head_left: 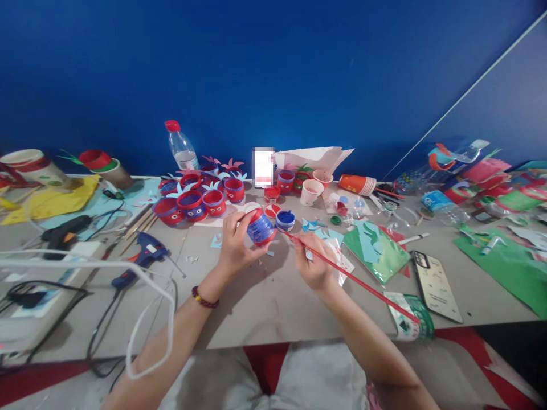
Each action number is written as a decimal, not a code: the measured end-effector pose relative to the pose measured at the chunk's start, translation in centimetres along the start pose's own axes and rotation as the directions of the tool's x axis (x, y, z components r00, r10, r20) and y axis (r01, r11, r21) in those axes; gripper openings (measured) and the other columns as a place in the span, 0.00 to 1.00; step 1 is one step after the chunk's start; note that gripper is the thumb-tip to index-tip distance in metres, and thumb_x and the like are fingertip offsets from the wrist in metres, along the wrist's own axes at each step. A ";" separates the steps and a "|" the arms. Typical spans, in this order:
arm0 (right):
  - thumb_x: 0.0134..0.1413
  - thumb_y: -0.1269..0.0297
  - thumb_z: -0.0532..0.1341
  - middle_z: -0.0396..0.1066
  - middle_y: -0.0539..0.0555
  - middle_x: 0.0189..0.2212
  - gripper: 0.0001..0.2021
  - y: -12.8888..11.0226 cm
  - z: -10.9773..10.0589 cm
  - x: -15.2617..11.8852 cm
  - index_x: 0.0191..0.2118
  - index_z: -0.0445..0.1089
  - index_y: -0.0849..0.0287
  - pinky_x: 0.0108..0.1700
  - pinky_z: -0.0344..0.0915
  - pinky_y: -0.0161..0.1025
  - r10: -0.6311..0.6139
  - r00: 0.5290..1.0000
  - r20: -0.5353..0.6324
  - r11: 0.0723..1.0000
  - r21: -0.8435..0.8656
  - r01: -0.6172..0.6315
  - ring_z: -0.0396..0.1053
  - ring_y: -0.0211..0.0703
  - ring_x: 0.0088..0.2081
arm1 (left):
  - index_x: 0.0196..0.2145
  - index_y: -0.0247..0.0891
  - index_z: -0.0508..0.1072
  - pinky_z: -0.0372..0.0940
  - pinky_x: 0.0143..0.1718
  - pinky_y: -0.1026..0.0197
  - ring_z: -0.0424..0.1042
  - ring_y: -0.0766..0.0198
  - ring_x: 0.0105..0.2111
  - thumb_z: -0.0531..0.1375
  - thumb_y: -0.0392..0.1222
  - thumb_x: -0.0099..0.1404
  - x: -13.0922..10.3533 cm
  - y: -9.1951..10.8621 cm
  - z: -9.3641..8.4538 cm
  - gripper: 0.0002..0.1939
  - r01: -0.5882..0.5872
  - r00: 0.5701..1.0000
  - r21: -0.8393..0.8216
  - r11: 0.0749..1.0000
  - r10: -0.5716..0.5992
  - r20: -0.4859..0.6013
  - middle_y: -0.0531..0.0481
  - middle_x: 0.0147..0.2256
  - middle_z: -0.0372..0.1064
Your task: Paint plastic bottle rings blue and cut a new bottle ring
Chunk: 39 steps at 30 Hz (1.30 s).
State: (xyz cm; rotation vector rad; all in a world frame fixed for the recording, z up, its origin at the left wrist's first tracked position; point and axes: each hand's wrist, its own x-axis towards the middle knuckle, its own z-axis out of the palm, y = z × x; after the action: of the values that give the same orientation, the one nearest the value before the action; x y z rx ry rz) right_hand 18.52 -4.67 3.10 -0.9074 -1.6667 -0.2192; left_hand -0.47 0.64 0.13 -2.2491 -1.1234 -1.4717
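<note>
My left hand (236, 242) grips a small cup (260, 226) painted red at its ends with a blue band round the middle, tilted on its side above the table. In my right hand (314, 259) is a long red paintbrush (363, 281), its handle slanting down to the right. The brush tip is close to the rim of an open pot of blue paint (285, 220); whether it touches is too small to tell. Behind the held cup stands a pot of red paint (272, 195), with a red-smeared lid (273, 210) nearby.
Several painted cups with paper leaves and eyes (213, 203) stand at the back left, near a plastic bottle (182, 149). A blue glue gun (147, 256) and cables lie left. A phone (436, 285), green packet (376, 250) and stacked paper cups (358, 185) are right.
</note>
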 end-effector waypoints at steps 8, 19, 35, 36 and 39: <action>0.57 0.76 0.59 0.75 0.55 0.29 0.07 0.2 1.0 -1.7 0.39 0.67 0.57 0.35 0.73 0.39 -0.120 0.985 0.125 0.990 0.084 0.110 0.74 0.42 0.32 | 0.58 0.36 0.62 0.64 0.47 0.49 0.67 0.51 0.45 0.68 0.50 0.53 -0.3 0.3 0.1 0.38 0.024 0.999 0.008 1.000 -0.025 0.045 0.40 0.46 0.64; 0.61 0.72 0.56 0.76 0.53 0.29 0.07 -1.1 1.5 -1.7 0.41 0.69 0.57 0.36 0.74 0.38 -0.127 0.987 0.097 0.966 0.239 0.101 0.76 0.41 0.34 | 0.60 0.34 0.61 0.62 0.47 0.49 0.66 0.49 0.45 0.65 0.55 0.57 -0.4 0.5 0.1 0.38 -0.010 0.997 0.001 1.000 0.010 0.077 0.37 0.47 0.64; 0.57 0.76 0.59 0.75 0.54 0.28 0.07 0.5 0.8 -1.4 0.38 0.67 0.57 0.33 0.73 0.38 -0.066 0.998 0.008 0.992 0.104 0.064 0.74 0.42 0.31 | 0.65 0.37 0.52 0.65 0.46 0.49 0.66 0.50 0.44 0.68 0.47 0.55 -0.1 0.6 0.0 0.46 -0.045 0.999 0.027 0.999 0.044 0.030 0.39 0.46 0.61; 0.57 0.75 0.59 0.75 0.54 0.29 0.07 0.5 1.0 -1.7 0.39 0.67 0.56 0.33 0.73 0.38 -0.075 0.997 0.019 0.991 0.109 0.073 0.74 0.41 0.31 | 0.66 0.37 0.51 0.65 0.47 0.48 0.67 0.50 0.45 0.68 0.47 0.55 -0.1 0.7 0.0 0.46 -0.052 0.998 0.024 0.998 0.051 0.034 0.39 0.46 0.62; 0.57 0.76 0.59 0.75 0.54 0.29 0.08 -0.2 1.4 -2.1 0.41 0.67 0.56 0.35 0.74 0.38 -0.120 0.991 0.061 0.987 0.118 0.112 0.74 0.41 0.32 | 0.66 0.37 0.49 0.65 0.49 0.48 0.68 0.49 0.46 0.67 0.46 0.56 -0.1 1.0 -0.1 0.47 -0.054 0.997 0.012 0.998 0.053 0.055 0.38 0.46 0.64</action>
State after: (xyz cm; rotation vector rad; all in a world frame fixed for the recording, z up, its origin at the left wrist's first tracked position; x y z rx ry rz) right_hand 17.42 -4.92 0.81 -0.7400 -1.7785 -0.1712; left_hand 0.16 -0.10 0.32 -2.3053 -1.0764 -1.3864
